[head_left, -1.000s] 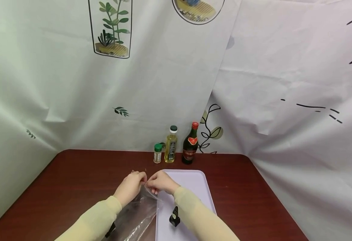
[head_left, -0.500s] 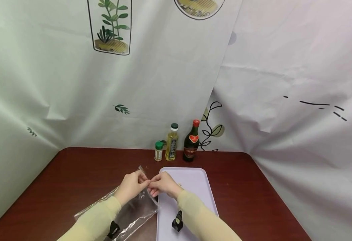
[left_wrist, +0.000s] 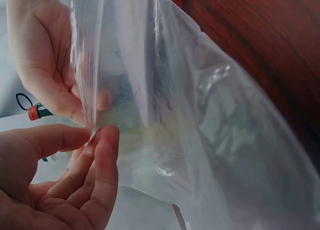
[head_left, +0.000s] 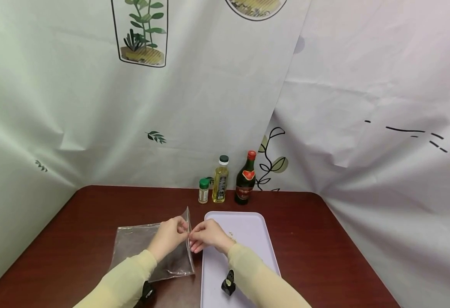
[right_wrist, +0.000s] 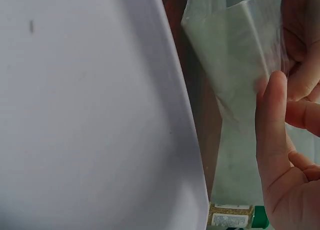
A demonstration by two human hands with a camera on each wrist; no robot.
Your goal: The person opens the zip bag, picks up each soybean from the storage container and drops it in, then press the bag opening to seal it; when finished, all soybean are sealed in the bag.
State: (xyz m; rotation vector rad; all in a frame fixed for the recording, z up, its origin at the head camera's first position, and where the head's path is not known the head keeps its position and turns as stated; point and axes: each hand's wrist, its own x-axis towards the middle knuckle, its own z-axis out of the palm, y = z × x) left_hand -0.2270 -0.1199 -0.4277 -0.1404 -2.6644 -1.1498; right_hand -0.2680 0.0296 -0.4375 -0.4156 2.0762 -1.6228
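Note:
A clear plastic zip bag (head_left: 134,240) hangs between both hands above the table, left of a pale lilac tray (head_left: 248,229). With thumb and fingers, my left hand (head_left: 167,238) pinches the bag's ribbed top edge. My right hand (head_left: 210,235) pinches the same edge just to the right, over the tray's left rim. In the left wrist view the bag (left_wrist: 210,100) looks see-through, and the two hands' fingertips nearly meet on the ridged strip. The right wrist view has the bag (right_wrist: 235,55) partly behind the right fingers. No contents can be made out in the bag.
Behind the tray stand a green-capped seasoning jar (head_left: 203,191), an oil bottle (head_left: 220,182) and a dark bottle with a red cap (head_left: 245,182). Small pale crumbs (head_left: 231,234) lie on the tray. A printed cloth (head_left: 217,94) hangs behind the dark red table (head_left: 309,244).
The bag has swung up and spread out to the left, its top edge now nearly upright. Both hands stay on that edge, close together. The head view has tilted slightly downward.

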